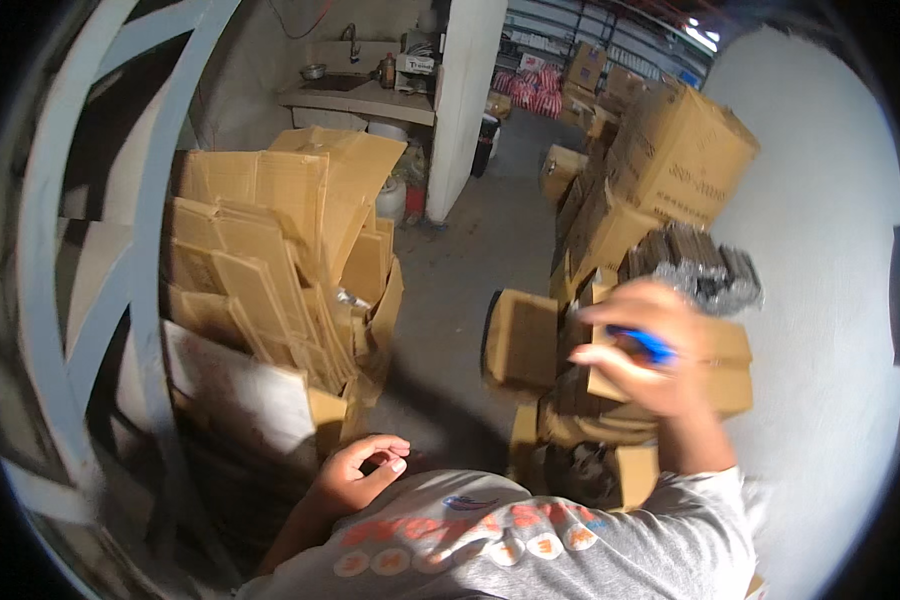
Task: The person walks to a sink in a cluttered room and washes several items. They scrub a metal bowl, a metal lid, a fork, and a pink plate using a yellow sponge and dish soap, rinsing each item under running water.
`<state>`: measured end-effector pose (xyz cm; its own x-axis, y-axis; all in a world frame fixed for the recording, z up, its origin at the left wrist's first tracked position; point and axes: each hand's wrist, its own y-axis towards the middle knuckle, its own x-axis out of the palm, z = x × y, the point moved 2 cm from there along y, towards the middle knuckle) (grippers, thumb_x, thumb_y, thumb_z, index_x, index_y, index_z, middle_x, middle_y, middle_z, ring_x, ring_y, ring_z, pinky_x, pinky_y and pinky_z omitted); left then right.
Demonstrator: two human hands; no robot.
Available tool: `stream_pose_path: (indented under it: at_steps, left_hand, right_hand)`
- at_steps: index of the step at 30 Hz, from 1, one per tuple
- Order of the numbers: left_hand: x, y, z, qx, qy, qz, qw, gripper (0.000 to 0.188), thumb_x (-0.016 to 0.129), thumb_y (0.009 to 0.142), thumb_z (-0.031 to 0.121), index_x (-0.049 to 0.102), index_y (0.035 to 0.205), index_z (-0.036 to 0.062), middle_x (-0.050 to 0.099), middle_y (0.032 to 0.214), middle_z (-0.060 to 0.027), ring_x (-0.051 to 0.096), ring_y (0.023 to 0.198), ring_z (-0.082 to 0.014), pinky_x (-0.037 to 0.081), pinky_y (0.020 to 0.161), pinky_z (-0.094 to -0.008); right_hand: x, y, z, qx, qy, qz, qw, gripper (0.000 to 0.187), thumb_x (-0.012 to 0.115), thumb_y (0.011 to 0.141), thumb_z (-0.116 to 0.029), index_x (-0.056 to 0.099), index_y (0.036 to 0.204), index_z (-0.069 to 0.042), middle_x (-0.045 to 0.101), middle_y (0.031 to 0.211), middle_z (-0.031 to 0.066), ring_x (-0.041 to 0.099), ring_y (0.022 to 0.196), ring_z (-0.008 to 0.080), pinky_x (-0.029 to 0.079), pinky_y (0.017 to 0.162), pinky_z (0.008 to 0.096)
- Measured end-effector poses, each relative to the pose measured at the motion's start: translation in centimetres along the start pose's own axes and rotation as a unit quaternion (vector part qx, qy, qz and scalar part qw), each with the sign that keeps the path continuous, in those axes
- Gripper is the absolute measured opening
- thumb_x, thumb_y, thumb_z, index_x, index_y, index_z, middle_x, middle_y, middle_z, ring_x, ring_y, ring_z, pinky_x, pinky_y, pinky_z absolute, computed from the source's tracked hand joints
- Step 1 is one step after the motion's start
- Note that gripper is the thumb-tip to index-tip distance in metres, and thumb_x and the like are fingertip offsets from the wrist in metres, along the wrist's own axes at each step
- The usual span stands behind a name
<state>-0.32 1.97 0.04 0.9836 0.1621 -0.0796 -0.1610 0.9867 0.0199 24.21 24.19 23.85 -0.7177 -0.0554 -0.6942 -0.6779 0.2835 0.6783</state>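
Note:
My right hand (642, 350) is raised over the stacked cartons at the right, smeared by motion. Its fingers curl around a small bright blue object (644, 345), whose kind I cannot make out through the blur. Thumb and forefinger point left with a gap between them. Close to my body, low in the middle, my left hand (366, 472) hangs with loosely bent fingers, thumb apart from them, and nothing visible in it. Just beyond the right hand lies a plastic-wrapped bundle of dark pieces (692, 262) on a cardboard carton (725, 355).
Flattened cardboard (260, 265) leans in a pile at the left beside a grey metal frame (145, 270). Tall cartons (680, 150) line the right wall. One carton (522, 340) juts into the floor aisle (455, 270). Farther back are a pillar (467, 110) and a sink counter (360, 102).

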Motion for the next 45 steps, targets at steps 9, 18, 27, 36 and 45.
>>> stream_pose_path:
  at_steps: [9, 18, 27, 36, 45]
  left_hand:
    - [-1.6, 20.0, -1.6, -0.119, -0.098, 0.03, 0.988, 0.028, 0.064, 0.101, 0.022, 0.064, 0.12, 0.0015, 0.067, 0.113, -0.0075, 0.063, 0.106, -0.0147, 0.05, 0.095, -0.0308]
    - [2.4, 46.6, -0.8, -0.051, 0.061, -0.007, 0.997, 0.04, 0.065, 0.1, 0.037, 0.065, 0.122, 0.0039, 0.068, 0.108, -0.0081, 0.064, 0.107, -0.0203, 0.05, 0.095, -0.0361]
    - [5.2, 70.0, -2.9, -0.002, 0.229, -0.095, 0.969, 0.044, 0.075, 0.089, 0.04, 0.069, 0.114, 0.004, 0.068, 0.112, -0.017, 0.066, 0.105, -0.0318, 0.051, 0.094, -0.0402]
    - [-4.3, 88.6, -12.5, 0.038, 0.216, -0.014, 0.976, 0.028, 0.074, 0.087, 0.029, 0.071, 0.101, 0.0043, 0.069, 0.1, -0.0146, 0.066, 0.098, -0.0341, 0.052, 0.086, -0.0425]
    - [-13.9, 104.0, -9.2, -0.006, 0.199, 0.071, 0.977, 0.024, 0.075, 0.086, 0.027, 0.071, 0.095, 0.0055, 0.07, 0.094, -0.0134, 0.068, 0.091, -0.0335, 0.054, 0.08, -0.0424]
  right_hand:
    - [16.2, -10.3, 22.0, 0.534, 0.299, -0.055, 0.789, 0.039, 0.089, 0.081, -0.02, 0.052, 0.088, -0.009, 0.058, 0.085, -0.0026, 0.05, 0.077, 0.0049, 0.045, 0.068, 0.0236]
    - [14.6, -0.7, 40.7, 0.413, 0.199, -0.179, 0.87, 0.046, 0.087, 0.081, -0.036, 0.06, 0.093, -0.001, 0.057, 0.086, 0.0084, 0.055, 0.078, 0.0183, 0.047, 0.071, 0.0335]
    - [25.6, 7.8, 57.3, 0.329, 0.134, -0.365, 0.86, 0.055, 0.079, 0.082, -0.033, 0.053, 0.115, 0.003, 0.056, 0.109, 0.0212, 0.058, 0.107, 0.0426, 0.051, 0.095, 0.0494]
    - [38.3, 19.5, 74.9, 0.259, 0.204, -0.413, 0.849, 0.034, 0.074, 0.085, -0.025, 0.063, 0.107, -0.002, 0.061, 0.115, 0.024, 0.06, 0.099, 0.0436, 0.053, 0.09, 0.048]
    - [43.0, 33.3, 88.9, 0.221, 0.279, -0.299, 0.885, 0.021, 0.078, 0.084, -0.019, 0.073, 0.101, -0.008, 0.07, 0.097, 0.0128, 0.067, 0.093, 0.0325, 0.054, 0.083, 0.0407]
